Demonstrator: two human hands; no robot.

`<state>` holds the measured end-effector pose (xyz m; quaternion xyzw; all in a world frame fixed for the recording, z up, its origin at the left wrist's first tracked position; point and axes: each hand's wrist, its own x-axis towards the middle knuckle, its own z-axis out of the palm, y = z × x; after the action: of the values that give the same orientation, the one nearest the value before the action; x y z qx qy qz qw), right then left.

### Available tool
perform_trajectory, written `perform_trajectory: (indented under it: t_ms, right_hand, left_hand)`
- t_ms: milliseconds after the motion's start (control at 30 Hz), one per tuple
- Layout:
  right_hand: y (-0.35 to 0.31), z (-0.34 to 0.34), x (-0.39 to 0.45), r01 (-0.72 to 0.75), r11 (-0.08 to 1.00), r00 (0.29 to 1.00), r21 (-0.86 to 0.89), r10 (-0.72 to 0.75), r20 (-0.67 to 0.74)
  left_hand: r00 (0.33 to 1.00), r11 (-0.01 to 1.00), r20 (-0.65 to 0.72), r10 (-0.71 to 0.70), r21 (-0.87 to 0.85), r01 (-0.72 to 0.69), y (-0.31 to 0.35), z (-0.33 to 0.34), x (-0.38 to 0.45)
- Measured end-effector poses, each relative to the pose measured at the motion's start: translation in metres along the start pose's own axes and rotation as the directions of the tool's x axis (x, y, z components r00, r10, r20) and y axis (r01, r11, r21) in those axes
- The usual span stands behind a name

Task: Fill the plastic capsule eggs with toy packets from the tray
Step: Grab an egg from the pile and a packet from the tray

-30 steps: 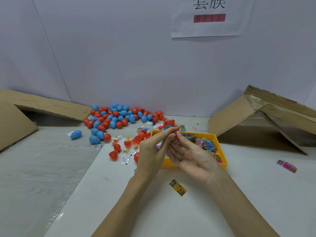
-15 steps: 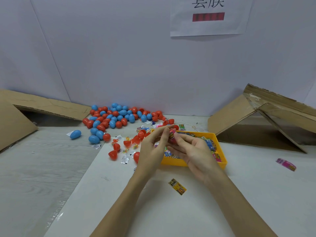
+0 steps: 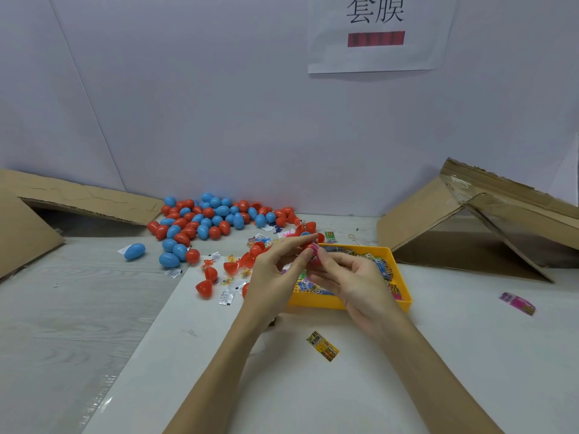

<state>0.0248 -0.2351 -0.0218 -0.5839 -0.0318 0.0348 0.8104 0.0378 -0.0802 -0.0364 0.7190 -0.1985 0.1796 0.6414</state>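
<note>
A red capsule egg half (image 3: 308, 247) sits between the fingertips of both hands, held above the near-left corner of the yellow tray (image 3: 316, 303). The left hand (image 3: 275, 274) pinches it from the left, thumb and forefinger stretched toward it. The right hand (image 3: 354, 277) meets it from the right, its fingertips pressing a pink toy packet (image 3: 315, 258) against the egg half; how far the packet is inside cannot be told. Both forearms reach in from the near edge and converge over the tray.

The tray lies on a white sheet (image 3: 282, 386) and holds a jumble of coloured toy packets (image 3: 383, 267), mostly along its right and far sides. Just left of the left hand, open red egg halves (image 3: 205, 288) and small white sachets (image 3: 226, 297) are scattered on the sheet. Farther left and toward the wall lies a heap of closed blue and red eggs (image 3: 206, 219), with a lone blue egg (image 3: 134, 251) apart on the left.

Near the person, a yellow packet (image 3: 322, 346) lies flat on the sheet, between the two forearms. A pink packet (image 3: 517, 303) lies well to the right of the tray. Folded cardboard (image 3: 470, 220) leans at the far right, and another cardboard piece (image 3: 78, 198) at the far left. A paper sign (image 3: 376, 32) hangs on the wall.
</note>
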Motion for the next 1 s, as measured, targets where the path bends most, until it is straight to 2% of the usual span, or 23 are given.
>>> perform_trajectory:
  t_ms: [167,300,400,467,533,567,600,633,700,800,900,1000]
  right_hand:
    - [0.002,-0.004,0.002,0.016,1.0,1.0,-0.022,-0.017,-0.022]
    - [0.002,-0.005,0.001,0.065,0.949,0.998,-0.309,-0.058,0.03]
    - [0.0,-0.007,0.002,0.049,0.92,0.999,-0.388,-0.046,0.018]
    - [-0.017,-0.01,0.007,0.014,0.97,1.0,-0.241,-0.02,-0.022]
    - [-0.048,-0.022,0.017,0.051,0.984,0.996,0.168,-0.038,-0.081]
    - [-0.067,-0.031,0.022,0.108,0.922,0.989,0.373,-0.062,-0.133]
    - [-0.085,-0.04,0.027,0.172,0.85,0.978,0.497,-0.085,-0.193]
    - [-0.099,-0.047,0.031,0.215,0.808,0.968,0.548,-0.101,-0.23]
    - [-0.107,-0.054,0.035,0.196,0.846,0.969,0.497,-0.09,-0.229]
    - [-0.076,-0.051,0.034,0.058,0.96,0.991,0.273,-0.023,-0.129]
    - [-0.033,-0.04,0.03,-0.05,0.985,0.997,0.164,0.059,-0.047]
    - [-0.007,-0.031,0.03,-0.075,0.996,0.997,0.057,0.077,-0.028]
  left_hand:
    - [1.0,1.0,0.013,-0.002,0.009,0.002,-0.001,0.001,-0.001]
    - [1.0,0.999,0.005,0.005,0.046,-0.005,-0.006,-0.002,-0.001]
    - [1.0,0.998,-0.006,0.016,0.066,-0.016,-0.002,0.0,-0.003]
    - [0.997,0.991,-0.046,0.058,0.124,-0.052,0.001,0.001,-0.003]
    - [0.992,0.984,-0.106,0.072,0.168,-0.054,0.001,0.0,-0.001]
    - [0.988,0.981,-0.135,0.071,0.189,-0.044,0.0,-0.001,0.0]
    - [0.985,0.975,-0.155,0.069,0.221,-0.033,-0.001,-0.002,0.001]
    - [0.984,0.962,-0.164,0.067,0.273,-0.02,-0.004,-0.002,0.001]
    - [0.987,0.891,-0.142,0.072,0.455,0.001,-0.009,-0.004,-0.001]
    - [0.998,0.715,-0.03,0.064,0.699,-0.024,-0.02,-0.008,-0.004]
    - [1.0,0.679,0.015,0.011,0.734,-0.018,-0.023,-0.009,-0.006]
    - [1.0,0.687,0.011,-0.01,0.727,-0.001,-0.02,-0.009,-0.006]
